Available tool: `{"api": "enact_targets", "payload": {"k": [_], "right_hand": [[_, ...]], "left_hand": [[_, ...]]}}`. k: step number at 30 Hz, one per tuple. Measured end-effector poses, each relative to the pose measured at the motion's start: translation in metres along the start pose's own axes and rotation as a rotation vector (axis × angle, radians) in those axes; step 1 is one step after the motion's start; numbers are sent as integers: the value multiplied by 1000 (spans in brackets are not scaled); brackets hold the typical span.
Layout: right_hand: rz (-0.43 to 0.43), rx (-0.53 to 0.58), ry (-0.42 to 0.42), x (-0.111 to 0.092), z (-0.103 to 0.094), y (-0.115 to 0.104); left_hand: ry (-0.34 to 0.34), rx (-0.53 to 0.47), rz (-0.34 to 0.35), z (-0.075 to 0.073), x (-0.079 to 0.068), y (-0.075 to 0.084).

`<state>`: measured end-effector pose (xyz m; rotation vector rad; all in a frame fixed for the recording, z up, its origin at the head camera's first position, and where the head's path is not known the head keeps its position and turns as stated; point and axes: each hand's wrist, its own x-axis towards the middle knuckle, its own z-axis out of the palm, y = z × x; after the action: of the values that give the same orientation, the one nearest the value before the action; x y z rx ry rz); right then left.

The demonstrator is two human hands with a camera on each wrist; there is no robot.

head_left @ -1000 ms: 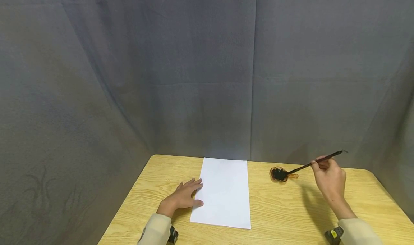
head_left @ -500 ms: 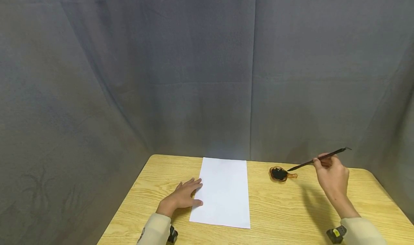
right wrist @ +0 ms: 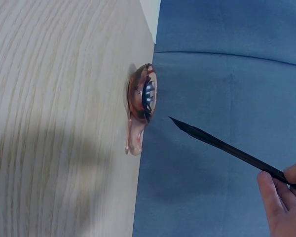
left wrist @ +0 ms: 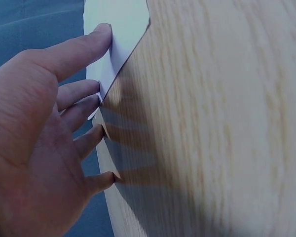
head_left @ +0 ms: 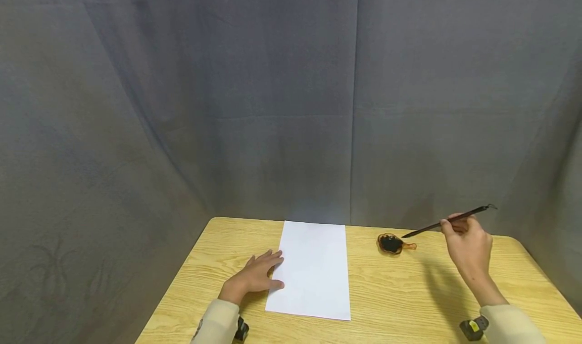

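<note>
Fingers (left wrist: 78, 94) spread, left hand (head_left: 254, 277) seemingly steadies white rectangular paper (head_left: 313, 273); right of it, right hand (head_left: 470, 250) pinches slender dark brush (right wrist: 227, 147).

I'm watching the right hand (head_left: 470, 247) pinching a dark calligraphy brush (right wrist: 237, 153), its looped end slanting upward, its pointed black tip hovering near, but apart from, a brown handled ink dish (head_left: 390, 243) holding glossy black ink. On my feed, the left hand (head_left: 255, 276) is resting spread-fingered over the left edge of a flat-lying white paper sheet (head_left: 313, 271).
</note>
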<state>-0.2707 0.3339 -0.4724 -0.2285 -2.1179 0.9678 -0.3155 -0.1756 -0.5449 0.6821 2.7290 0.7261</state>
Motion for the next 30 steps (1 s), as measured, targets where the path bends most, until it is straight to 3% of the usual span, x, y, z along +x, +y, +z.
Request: {"api": "enact_targets", "payload": {"k": [19,30], "right_hand": [[4,82,-34,-2,1,-22],[-15,118,-32,-7,7,-33]], "left_hand": [[28,40,38,0,1,4],[19,68,24,2,4,2]]}}
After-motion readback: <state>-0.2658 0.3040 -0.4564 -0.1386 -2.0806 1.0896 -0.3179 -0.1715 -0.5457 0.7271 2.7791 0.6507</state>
